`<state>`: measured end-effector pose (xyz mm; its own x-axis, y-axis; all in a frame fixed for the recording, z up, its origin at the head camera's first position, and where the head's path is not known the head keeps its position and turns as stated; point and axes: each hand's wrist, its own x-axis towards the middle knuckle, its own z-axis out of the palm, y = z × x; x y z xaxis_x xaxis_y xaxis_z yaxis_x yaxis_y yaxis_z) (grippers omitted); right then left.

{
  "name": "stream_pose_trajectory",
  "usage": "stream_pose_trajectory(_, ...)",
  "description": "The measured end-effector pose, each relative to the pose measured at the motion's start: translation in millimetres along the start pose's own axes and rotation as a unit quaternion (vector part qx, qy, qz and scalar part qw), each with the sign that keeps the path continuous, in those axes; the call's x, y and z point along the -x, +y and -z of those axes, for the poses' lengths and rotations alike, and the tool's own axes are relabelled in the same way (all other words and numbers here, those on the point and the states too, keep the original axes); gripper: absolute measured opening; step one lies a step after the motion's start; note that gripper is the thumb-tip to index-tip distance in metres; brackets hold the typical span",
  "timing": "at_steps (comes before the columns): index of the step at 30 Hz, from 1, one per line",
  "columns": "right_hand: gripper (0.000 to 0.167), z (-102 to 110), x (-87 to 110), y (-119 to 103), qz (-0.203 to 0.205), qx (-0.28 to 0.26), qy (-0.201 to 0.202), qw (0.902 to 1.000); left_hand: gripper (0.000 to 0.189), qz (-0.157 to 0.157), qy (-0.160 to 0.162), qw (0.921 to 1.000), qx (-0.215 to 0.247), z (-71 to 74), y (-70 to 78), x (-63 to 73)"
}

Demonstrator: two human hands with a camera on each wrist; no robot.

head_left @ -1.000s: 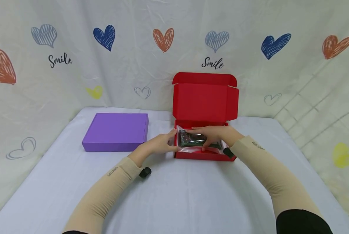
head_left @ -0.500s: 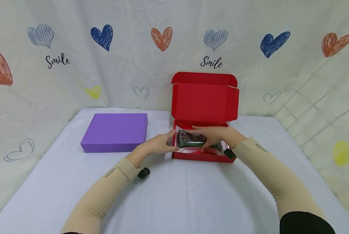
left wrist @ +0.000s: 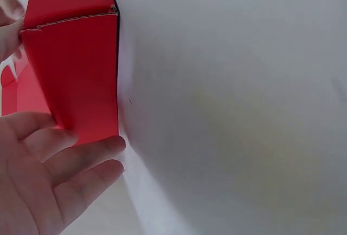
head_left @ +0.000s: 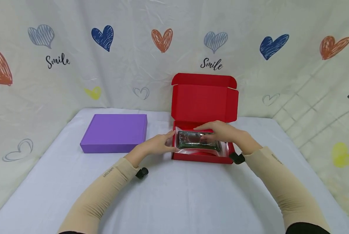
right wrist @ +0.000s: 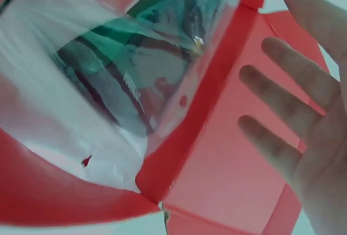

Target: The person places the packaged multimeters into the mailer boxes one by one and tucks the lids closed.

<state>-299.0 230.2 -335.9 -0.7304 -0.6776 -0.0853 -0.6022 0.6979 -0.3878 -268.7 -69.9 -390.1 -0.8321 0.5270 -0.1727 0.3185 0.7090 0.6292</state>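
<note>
A red cardboard box (head_left: 202, 157) stands with its lid (head_left: 203, 100) raised on the table's right half. Inside lies a clear plastic bag (left wrist: 16, 67) is not visible from the left wrist; the right wrist view shows the clear plastic bag (right wrist: 65, 132) with a dark and green item (right wrist: 141, 78) in it, its kind unclear. My left hand (head_left: 159, 143) touches the box's left side, its fingers stretched along the wall in the left wrist view. Above the bag is my right hand (head_left: 221, 132), fingers extended and spread, apart from the bag in the right wrist view.
To the left of the red box sits a closed purple box (head_left: 114, 130). A white cloth (head_left: 168, 201) covers the table. Behind it hangs a pale curtain (head_left: 118, 74) printed with hearts and words.
My right hand has lifted off the bagged item and drawn back to the right, uncovering more of it. My left hand stays at the red box's left side.
</note>
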Motion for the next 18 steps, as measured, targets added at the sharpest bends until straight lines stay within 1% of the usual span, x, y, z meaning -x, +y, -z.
stream_pose_trajectory(2,0.05,3.1,5.4,1.7,0.005,0.002,0.035,0.9994,0.092,0.001,-0.003,1.0,-0.003,2.4,0.3,1.2)
stream_pose_trajectory(5,0.043,8.2,13.4,8.3,-0.005,0.005,0.086,0.9962,0.09,0.001,-0.002,1.0,0.0,7.9,0.4,1.9)
stream_pose_trajectory(7,0.04,12.1,18.7,15.1,-0.021,0.001,0.125,0.9919,0.085,-0.003,0.008,1.0,0.004,13.8,0.1,1.2)
stream_pose_trajectory(9,0.036,16.2,23.9,22.0,-0.047,-0.007,0.17,0.9843,0.079,-0.019,0.029,0.9993,0.013,21.8,-1.2,-1.6)
stream_pose_trajectory(11,0.034,19.5,28.3,30.3,-0.074,-0.011,0.22,0.9727,0.07,-0.033,0.059,0.9975,0.02,31.2,-2.5,-5.1)
stream_pose_trajectory(14,0.031,22.4,33.1,42.5,-0.101,-0.029,0.299,0.9485,0.058,-0.043,0.115,0.9907,0.058,46.5,-3.4,-10.2)
stream_pose_trajectory(16,0.029,22.7,34.9,50.9,-0.114,-0.046,0.349,0.9292,0.051,-0.039,0.152,0.9822,0.103,56.4,-2.8,-12.8)
stream_pose_trajectory(17,0.029,22.5,35.6,54.3,-0.12,-0.056,0.371,0.919,0.049,-0.036,0.168,0.9758,0.135,60.8,-2.4,-14.2)
stream_pose_trajectory(18,0.029,22.4,35.8,57.3,-0.127,-0.067,0.392,0.9088,0.047,-0.033,0.182,0.9676,0.172,64.9,-1.9,-15.4)
